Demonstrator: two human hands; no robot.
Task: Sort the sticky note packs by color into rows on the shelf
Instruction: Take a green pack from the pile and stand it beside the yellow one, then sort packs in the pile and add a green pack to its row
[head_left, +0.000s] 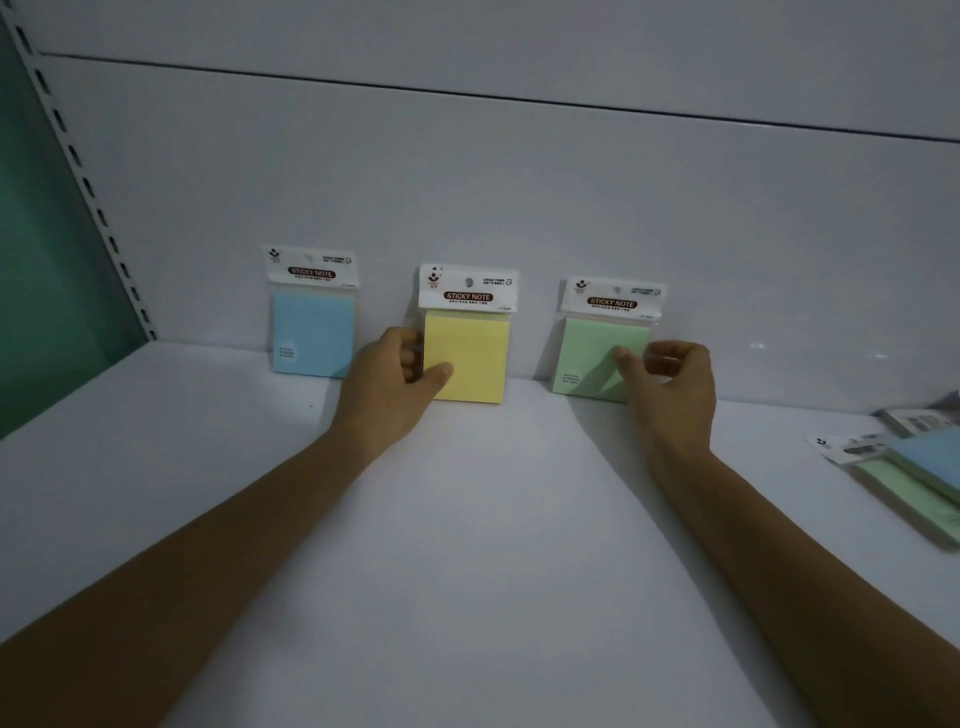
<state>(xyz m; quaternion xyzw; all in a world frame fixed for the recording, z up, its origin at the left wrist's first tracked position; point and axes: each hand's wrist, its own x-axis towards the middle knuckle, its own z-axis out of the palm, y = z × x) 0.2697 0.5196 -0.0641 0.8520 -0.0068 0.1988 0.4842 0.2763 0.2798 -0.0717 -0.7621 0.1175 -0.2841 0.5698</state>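
Both forearms stretched forward. Left hand (395, 374) pinches yellow pack (472, 353) edge, thumb in front; right hand (670, 387) pinches green pack (587, 353) likewise.

Against back wall (519, 182): left pack (313, 332), middle pack (470, 358), right pack (589, 358), standing on shelf (493, 519), apart.
Far right: stack of packs (919, 467) lying flat.

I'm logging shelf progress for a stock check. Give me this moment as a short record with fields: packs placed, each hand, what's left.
standing against back wall, left to right: blue pack, yellow pack, green pack
left hand: grips yellow pack's left edge
right hand: pinches green pack's right edge
unsorted: pile lying flat on shelf, far right; blue and green visible
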